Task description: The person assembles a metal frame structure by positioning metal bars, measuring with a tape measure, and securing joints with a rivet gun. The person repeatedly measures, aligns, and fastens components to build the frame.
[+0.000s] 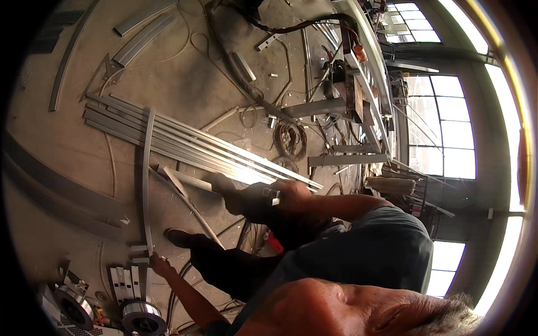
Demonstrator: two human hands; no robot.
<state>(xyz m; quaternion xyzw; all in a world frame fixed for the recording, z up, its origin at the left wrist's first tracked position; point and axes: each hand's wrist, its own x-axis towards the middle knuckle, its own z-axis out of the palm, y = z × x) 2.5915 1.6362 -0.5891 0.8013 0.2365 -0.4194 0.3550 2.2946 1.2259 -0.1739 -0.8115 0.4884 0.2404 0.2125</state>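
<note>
My left hand (160, 264) is closed at the near end of a long metal bar (148, 179). Short metal pieces (140, 253) sit crosswise right beside its fingers. The bar runs away from me over a bundle of long silvery metal profiles (190, 140) on the floor. Close to my body, my right hand (294, 195) is closed around a small shiny metal piece (273, 196) with squared ends; the fingers partly hide it. My dark shoes (178, 238) stand near the bar and the bundle.
Wire spools (143, 318) and short square tubes (126, 281) sit at the lower left. A coiled cable (290, 140) and loose hoses cross the floor. A metal frame (347, 161) stands at right, before windows (440, 126). More profiles (144, 39) lie at the far left.
</note>
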